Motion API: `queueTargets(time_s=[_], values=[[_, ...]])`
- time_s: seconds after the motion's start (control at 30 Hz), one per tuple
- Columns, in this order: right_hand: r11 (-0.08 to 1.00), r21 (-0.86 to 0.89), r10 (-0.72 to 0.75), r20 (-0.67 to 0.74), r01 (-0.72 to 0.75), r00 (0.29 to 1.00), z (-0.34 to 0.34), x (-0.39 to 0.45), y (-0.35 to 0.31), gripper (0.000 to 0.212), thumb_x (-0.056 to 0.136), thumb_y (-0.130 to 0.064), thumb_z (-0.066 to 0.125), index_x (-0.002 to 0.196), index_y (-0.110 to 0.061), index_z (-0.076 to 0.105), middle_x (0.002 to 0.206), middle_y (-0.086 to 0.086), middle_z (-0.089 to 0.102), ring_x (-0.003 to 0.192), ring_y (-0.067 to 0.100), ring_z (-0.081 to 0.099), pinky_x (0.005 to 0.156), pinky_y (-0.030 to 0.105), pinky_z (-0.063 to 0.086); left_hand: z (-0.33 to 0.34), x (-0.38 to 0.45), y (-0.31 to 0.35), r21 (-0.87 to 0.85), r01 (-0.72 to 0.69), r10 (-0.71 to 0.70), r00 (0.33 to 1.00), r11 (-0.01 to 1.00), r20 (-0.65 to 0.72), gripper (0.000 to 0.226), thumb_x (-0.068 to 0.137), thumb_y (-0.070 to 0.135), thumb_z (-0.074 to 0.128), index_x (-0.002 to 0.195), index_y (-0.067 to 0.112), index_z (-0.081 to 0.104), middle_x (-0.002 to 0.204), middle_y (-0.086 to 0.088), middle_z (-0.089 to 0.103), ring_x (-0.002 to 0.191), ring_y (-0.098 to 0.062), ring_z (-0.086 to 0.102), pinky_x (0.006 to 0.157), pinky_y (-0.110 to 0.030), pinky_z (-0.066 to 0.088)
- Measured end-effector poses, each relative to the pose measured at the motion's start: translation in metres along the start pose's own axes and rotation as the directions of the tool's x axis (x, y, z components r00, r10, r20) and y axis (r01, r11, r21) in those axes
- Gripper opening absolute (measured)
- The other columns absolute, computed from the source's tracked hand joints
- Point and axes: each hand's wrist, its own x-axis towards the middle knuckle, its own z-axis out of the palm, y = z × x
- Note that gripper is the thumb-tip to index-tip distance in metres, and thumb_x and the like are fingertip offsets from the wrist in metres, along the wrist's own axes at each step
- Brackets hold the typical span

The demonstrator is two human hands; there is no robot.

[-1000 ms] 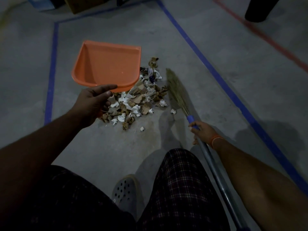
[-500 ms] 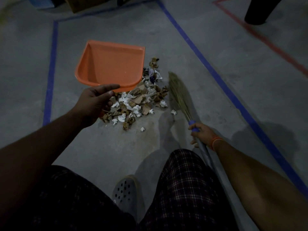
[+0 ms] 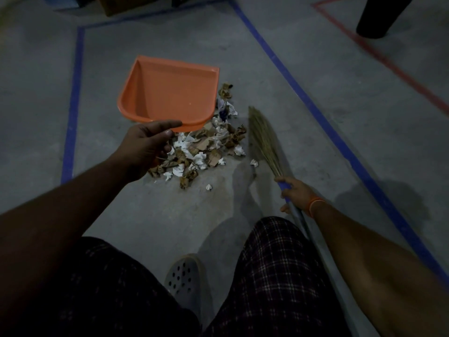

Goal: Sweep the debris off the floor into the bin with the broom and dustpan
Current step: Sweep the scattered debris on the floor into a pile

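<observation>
1. The left hand [image 3: 145,144] curled its fingers [image 3: 167,124] around the near rim of the orange dustpan [image 3: 170,93], which it held tilted over the floor [image 3: 315,69].
2. The debris [image 3: 206,147], torn white paper and brown scraps, lay heaped just right of that hand.
3. The right hand [image 3: 296,193] was closed around the broom [image 3: 264,139], whose bristles lay beside the pile.

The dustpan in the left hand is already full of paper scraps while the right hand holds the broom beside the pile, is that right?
Not quite. The head view shows the orange dustpan is empty; the scraps still lie in a pile on the floor. The rest holds: the left hand holds the dustpan, and the right hand holds the broom beside the pile.
</observation>
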Motion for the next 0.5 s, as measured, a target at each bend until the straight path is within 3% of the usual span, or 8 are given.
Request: queueTargets(time_s=[0.07,0.13,0.2,0.3,0.4,0.5], values=[[1.0,-0.009,-0.026,-0.073,0.026,0.997,0.001,-0.001,0.0,0.021,0.094,-0.005,0.055,0.104,-0.021,0.064,0.099,0.023,0.057,0.062,0.037,0.063,0.066,0.053,0.059,0.006,-0.001,0.002,-0.016,0.0,0.0,1.0,1.0,0.003,0.029,0.101,0.004,0.053,0.125,0.011,0.068,0.09,-0.007,0.057,0.061,-0.01,0.052,0.044,-0.018,0.034],[0.999,-0.013,-0.048,-0.104,0.047,0.993,0.002,-0.004,-0.001,0.003,0.095,-0.015,0.061,0.093,-0.017,0.061,0.082,0.021,0.055,0.06,0.031,0.059,0.063,0.048,0.058,0.01,-0.001,0.003,-0.01,-0.001,0.001,1.0,1.0,0.007,0.03,0.101,0.003,0.053,0.127,0.008,0.067,0.09,-0.006,0.057,0.06,-0.009,0.053,0.043,-0.018,0.036],[0.998,0.002,-0.056,-0.091,0.056,0.994,0.0,-0.005,-0.002,0.008,0.095,-0.018,0.062,0.089,-0.015,0.059,0.077,0.019,0.052,0.062,0.029,0.055,0.063,0.049,0.057,0.011,0.0,0.004,0.006,0.002,-0.002,1.0,1.0,0.009,0.03,0.1,0.003,0.054,0.127,0.008,0.066,0.09,-0.005,0.058,0.059,-0.009,0.053,0.043,-0.018,0.039],[0.997,0.002,-0.073,-0.045,0.074,0.996,-0.003,-0.008,-0.006,0.007,0.099,-0.014,0.053,0.1,-0.017,0.059,0.096,0.016,0.051,0.068,0.029,0.056,0.064,0.049,0.058,0.012,0.0,0.003,0.025,-0.004,0.004,1.0,1.0,0.022,0.03,0.1,0.004,0.055,0.128,0.008,0.067,0.091,-0.008,0.058,0.059,-0.009,0.055,0.044,-0.019,0.042],[0.992,-0.111,-0.068,-0.022,0.065,0.997,-0.006,-0.009,-0.01,0.038,0.102,-0.009,0.041,0.136,-0.022,0.051,0.126,0.003,0.043,0.07,0.037,0.066,0.057,0.04,0.059,0.012,0.001,0.003,0.027,-0.002,0.001,1.0,1.0,0.03,0.03,0.1,0.004,0.055,0.127,0.008,0.067,0.092,-0.009,0.06,0.059,-0.009,0.055,0.044,-0.019,0.042],[0.998,-0.064,-0.019,-0.066,0.015,0.998,-0.006,-0.009,-0.015,0.039,0.102,-0.01,0.039,0.136,-0.024,0.052,0.123,0.008,0.047,0.061,0.033,0.064,0.055,0.037,0.057,0.011,-0.001,0.004,0.026,0.001,-0.002,1.0,1.0,0.03,0.03,0.1,0.004,0.055,0.127,0.008,0.067,0.086,-0.004,0.059,0.057,-0.008,0.055,0.043,-0.018,0.041]])
